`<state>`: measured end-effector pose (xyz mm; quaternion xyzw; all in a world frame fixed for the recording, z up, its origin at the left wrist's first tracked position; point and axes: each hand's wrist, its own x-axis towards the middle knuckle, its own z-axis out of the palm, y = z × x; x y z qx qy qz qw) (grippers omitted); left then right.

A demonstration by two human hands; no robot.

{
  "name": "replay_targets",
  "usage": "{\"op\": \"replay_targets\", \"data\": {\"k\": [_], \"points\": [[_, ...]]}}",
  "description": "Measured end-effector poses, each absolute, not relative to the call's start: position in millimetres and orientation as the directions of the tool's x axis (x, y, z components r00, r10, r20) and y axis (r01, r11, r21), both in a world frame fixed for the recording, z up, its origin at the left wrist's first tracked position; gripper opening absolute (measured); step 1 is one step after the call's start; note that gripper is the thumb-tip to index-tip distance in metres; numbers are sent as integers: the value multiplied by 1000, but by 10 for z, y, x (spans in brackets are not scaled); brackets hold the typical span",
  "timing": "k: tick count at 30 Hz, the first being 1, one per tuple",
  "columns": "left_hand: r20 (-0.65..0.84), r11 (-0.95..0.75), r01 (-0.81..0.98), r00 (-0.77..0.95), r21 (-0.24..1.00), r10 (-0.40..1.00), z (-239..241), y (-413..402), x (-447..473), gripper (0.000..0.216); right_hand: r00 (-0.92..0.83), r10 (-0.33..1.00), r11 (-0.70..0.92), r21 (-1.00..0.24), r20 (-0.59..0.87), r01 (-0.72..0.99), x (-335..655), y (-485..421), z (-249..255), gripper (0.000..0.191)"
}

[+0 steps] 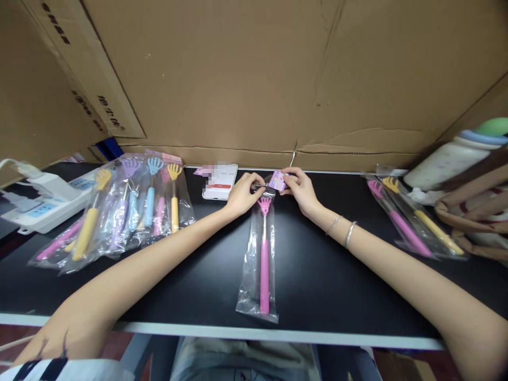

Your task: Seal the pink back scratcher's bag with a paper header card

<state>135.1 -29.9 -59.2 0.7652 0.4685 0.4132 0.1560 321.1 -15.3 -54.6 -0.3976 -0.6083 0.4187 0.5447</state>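
Pink scratcher bag (260, 264), hands (243, 193) pinching top

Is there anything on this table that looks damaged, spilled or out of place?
Nothing stands out. Both hands, left hand and right hand, pinch the header card of a bagged pink back scratcher lying straight on the table.

Pink back scratcher (264, 254) in a clear plastic sleeve (251, 275)

It lies flat on the black table, handle toward the near edge, claw-shaped head pointing away (sleeve crinkled, glossy); a pink-purple header card (277, 180) sits at the sleeve's far end.
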Motion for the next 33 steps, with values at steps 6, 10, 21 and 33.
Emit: {"op": "replay_targets", "data": {"k": [6, 10, 21, 33], "points": [[464, -500, 558, 219, 662, 858, -580, -317, 1350, 10, -112, 949, 299, -954, 296, 8, 3212, -154, -541, 33], [494, -511, 537, 189, 671, 849, -562, -349, 1346, 13, -122, 935, 341, -938, 333, 52, 3221, -147, -555, 31], [494, -506, 522, 177, 686, 851, -567, -339, 1341, 14, -117, 906, 417, -906, 407, 77, 3210, -115, -587, 16], [417, -475, 262, 248, 840, 874, -578, -329, 1379, 7, -185, 898, 421, -902, 400, 95, 3210, -120, -575, 34]]}}
